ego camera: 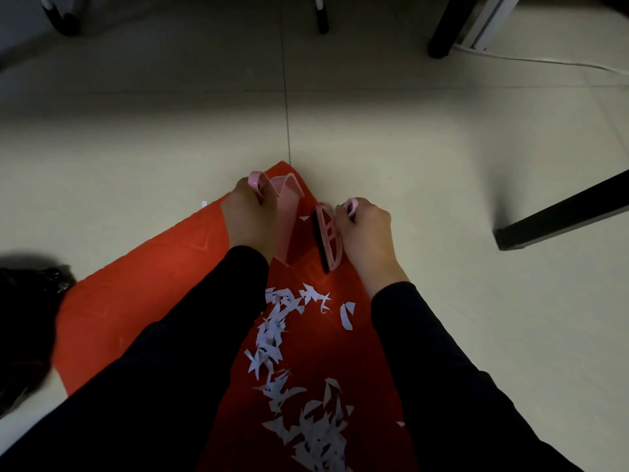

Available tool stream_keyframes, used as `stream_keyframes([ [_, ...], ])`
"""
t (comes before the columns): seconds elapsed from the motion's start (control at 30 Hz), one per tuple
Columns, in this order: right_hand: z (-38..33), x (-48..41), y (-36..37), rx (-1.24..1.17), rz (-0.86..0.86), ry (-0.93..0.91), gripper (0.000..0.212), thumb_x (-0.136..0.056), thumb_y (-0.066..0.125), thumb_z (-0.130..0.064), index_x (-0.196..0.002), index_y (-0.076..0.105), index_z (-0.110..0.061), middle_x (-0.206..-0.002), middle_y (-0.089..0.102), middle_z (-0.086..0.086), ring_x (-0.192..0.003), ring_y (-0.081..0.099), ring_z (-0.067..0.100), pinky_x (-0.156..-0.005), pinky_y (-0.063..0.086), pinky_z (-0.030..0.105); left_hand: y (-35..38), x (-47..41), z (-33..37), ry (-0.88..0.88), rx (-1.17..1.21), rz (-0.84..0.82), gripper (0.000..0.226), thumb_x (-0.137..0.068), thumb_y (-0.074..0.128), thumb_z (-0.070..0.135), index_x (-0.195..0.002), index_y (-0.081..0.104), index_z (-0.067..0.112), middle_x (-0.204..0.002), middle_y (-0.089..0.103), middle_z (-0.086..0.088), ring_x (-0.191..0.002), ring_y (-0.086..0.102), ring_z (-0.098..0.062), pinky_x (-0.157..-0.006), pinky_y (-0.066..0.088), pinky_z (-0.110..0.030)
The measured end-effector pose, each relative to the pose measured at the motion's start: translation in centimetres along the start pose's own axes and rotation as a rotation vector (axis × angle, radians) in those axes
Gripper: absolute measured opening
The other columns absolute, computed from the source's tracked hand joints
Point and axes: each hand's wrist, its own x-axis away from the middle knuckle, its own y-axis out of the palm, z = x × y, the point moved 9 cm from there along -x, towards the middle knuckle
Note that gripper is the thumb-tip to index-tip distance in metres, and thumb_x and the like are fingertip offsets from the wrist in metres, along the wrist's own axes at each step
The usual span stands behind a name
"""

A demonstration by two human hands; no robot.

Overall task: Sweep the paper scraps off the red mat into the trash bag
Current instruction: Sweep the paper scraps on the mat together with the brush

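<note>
The floor (408,131) is pale, with big tiles and a thin dark line (287,97) between them. A black table leg (446,25) stands at the top right, with a white post (493,18) just beside it. A white cord (544,61) lies on the floor near them. Another black leg (561,212) slants in from the right. A thin leg (322,18) with a black foot stands at the top, and one more thin leg (64,23) at the top left.

Black sleeves (170,352) cover much of the red mat (143,277), which runs off the bottom edge together with the paper scraps (272,335). Trash bag (27,301) is cut by the left edge and too dark to read its opening. Left hand (245,219) curls over the dustpan (286,216) handle and right hand (367,229) over the brush (326,236) grip, hiding both.
</note>
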Motion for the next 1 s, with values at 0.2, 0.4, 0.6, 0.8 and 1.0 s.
stream_keyframes([
  [0.2,-0.7,-0.2,0.3,0.019,-0.055,0.011,0.024,-0.096,0.047,-0.017,-0.075,0.053,-0.007,-0.060,0.044,0.001,-0.051,0.039,0.013,-0.048,0.029,0.022,0.8,-0.2,1.3,0.073,-0.104,-0.086,0.030,-0.096,0.039,0.013,-0.089,0.062,-0.004,-0.077,0.063,-0.016,-0.069,0.058,-0.025,-0.066,0.046,-0.033],
  [0.4,-0.2,0.3,-0.2,0.018,-0.053,0.029,0.024,-0.095,0.047,-0.015,-0.081,0.058,-0.001,-0.068,0.050,0.007,-0.050,0.038,0.008,-0.047,0.029,0.021,0.2,0.7,1.6,0.053,-0.080,-0.178,0.031,-0.092,0.040,0.017,-0.084,0.063,-0.002,-0.077,0.067,-0.017,-0.071,0.065,-0.030,-0.070,0.054,-0.038],
  [0.6,-0.4,0.2,-0.9,0.010,-0.024,0.027,0.020,-0.095,0.047,-0.018,-0.078,0.054,-0.010,-0.061,0.045,0.000,-0.049,0.038,0.007,-0.046,0.028,0.017,-0.7,1.3,1.8,0.070,-0.116,-0.197,0.029,-0.089,0.041,0.012,-0.082,0.064,-0.005,-0.073,0.063,-0.017,-0.061,0.055,-0.026,-0.055,0.043,-0.028],
  [0.8,-1.4,0.1,-0.7,0.007,-0.028,-0.024,0.029,-0.095,0.050,-0.023,-0.086,0.064,0.001,-0.075,0.057,0.012,-0.060,0.045,0.018,-0.049,0.028,0.023,-1.9,0.9,1.7,0.064,-0.073,-0.110,0.026,-0.091,0.038,0.002,-0.083,0.061,-0.007,-0.076,0.063,-0.023,-0.066,0.058,-0.032,-0.060,0.047,-0.034],
  [1.0,-1.8,0.1,0.6,0.105,-0.086,-0.038,0.021,-0.095,0.048,-0.014,-0.101,0.065,-0.002,-0.097,0.065,0.016,-0.074,0.052,0.020,-0.060,0.031,0.018,-1.5,1.5,0.9,0.052,-0.124,-0.159,0.025,-0.092,0.038,0.005,-0.079,0.059,-0.002,-0.073,0.063,-0.021,-0.056,0.051,-0.021,-0.055,0.039,-0.027],
])
